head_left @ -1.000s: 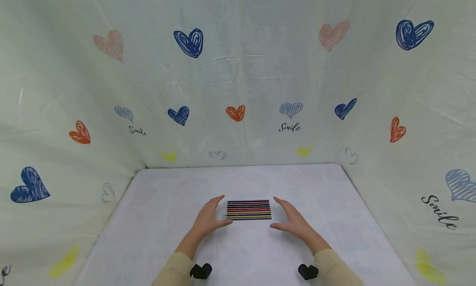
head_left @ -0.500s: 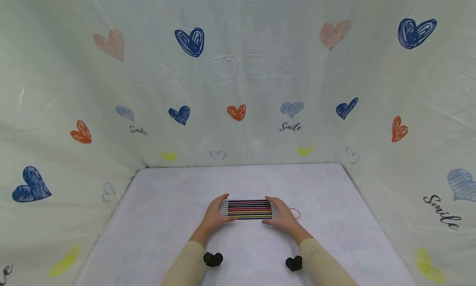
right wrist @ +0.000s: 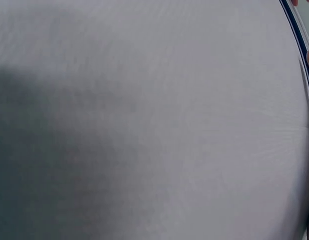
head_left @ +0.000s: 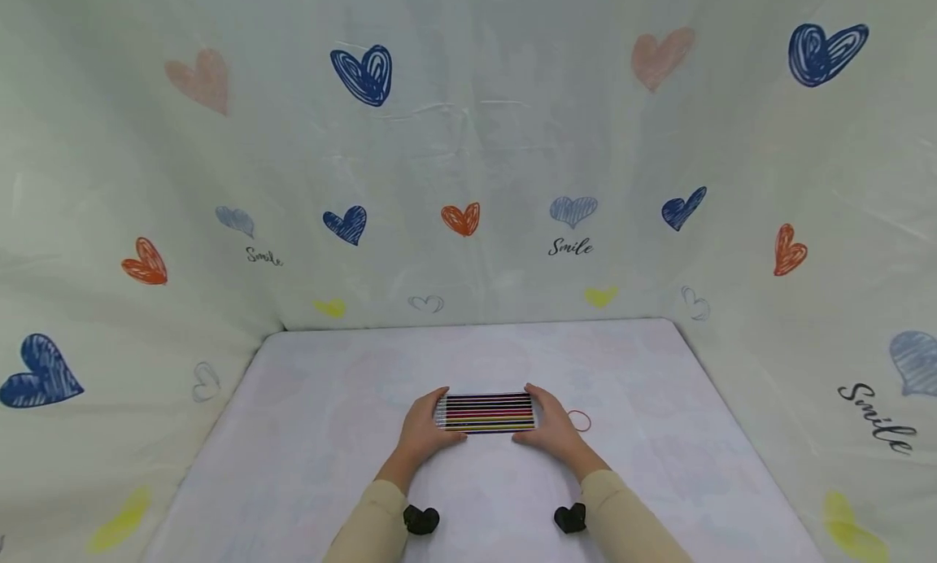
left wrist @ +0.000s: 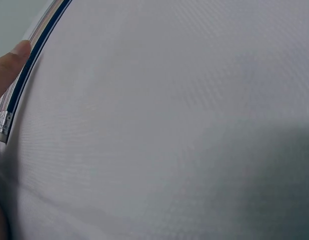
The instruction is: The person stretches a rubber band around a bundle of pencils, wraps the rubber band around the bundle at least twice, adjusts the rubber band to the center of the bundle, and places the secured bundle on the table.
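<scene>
A flat row of several pencils [head_left: 486, 413] in dark, red and yellow stripes lies sideways at the middle of the table. Their pale metal-capped eraser ends point left. My left hand [head_left: 424, 429] grips that end, thumb on the near edge and fingers around the far edge. At the opposite end my right hand [head_left: 551, 427] holds the row in the same way. In the left wrist view the thumb [left wrist: 13, 64] presses against the outer dark blue pencil [left wrist: 29, 62]. Only a thin strip of the pencils [right wrist: 295, 22] and some fingertips show in the right wrist view.
A thin red rubber band [head_left: 589, 419] lies on the white table [head_left: 351, 368] just right of my right hand. Heart-printed curtains [head_left: 468, 140] surround the table at the back and both sides. Dark heart-shaped pieces [head_left: 421, 520] sit at both wrists.
Both hands have closed in on the pencils, the right one moving left from beside them to grip their end. The red band has come into view behind it.
</scene>
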{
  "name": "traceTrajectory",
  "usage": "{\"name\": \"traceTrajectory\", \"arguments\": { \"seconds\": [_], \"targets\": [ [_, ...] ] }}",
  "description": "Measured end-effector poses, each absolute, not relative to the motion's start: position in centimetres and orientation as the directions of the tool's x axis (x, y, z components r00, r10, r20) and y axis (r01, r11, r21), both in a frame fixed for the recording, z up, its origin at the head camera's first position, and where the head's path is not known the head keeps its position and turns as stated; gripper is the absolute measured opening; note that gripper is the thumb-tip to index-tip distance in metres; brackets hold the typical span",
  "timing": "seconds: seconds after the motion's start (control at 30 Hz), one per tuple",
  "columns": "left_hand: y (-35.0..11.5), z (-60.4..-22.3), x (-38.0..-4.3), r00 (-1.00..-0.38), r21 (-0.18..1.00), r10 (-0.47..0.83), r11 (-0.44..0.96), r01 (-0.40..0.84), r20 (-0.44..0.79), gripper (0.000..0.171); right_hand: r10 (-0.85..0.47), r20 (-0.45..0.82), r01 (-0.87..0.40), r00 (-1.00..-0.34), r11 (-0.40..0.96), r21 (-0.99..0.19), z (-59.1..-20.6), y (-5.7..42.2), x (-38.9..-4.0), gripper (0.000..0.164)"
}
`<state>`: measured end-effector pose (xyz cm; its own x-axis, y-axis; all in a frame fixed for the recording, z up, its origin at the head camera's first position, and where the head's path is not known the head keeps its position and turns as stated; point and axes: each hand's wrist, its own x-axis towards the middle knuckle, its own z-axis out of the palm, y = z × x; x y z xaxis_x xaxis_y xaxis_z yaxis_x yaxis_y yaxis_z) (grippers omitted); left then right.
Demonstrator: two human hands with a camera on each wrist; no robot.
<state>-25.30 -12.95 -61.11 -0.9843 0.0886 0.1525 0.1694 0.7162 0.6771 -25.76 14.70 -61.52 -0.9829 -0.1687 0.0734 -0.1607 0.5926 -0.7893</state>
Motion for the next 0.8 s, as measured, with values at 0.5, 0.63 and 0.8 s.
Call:
{"name": "traceTrajectory", "arguments": {
  "seconds": [0.5,0.63,0.8],
  "targets": [
    [-12.70,-60.92,-24.73,-0.980,0.607,0.072,0.776,0.170,0.183,0.092,-0.143,0.065,-0.141,-0.988,0.619,-0.773,-60.91,14.70,-25.42,0.075],
    [-12.68,-60.93,-24.79,-0.981,0.602,0.078,0.780,0.170,0.177,0.087,-0.175,0.091,-0.181,-0.980,0.618,-0.765,-60.71,14.88,-25.43,0.070],
    [-12.84,-61.07,-24.77,-0.977,0.567,0.114,0.800,0.198,0.181,0.080,-0.215,0.110,-0.225,-0.970,0.633,-0.741,-60.87,15.02,-25.38,0.064]
  ]
}}
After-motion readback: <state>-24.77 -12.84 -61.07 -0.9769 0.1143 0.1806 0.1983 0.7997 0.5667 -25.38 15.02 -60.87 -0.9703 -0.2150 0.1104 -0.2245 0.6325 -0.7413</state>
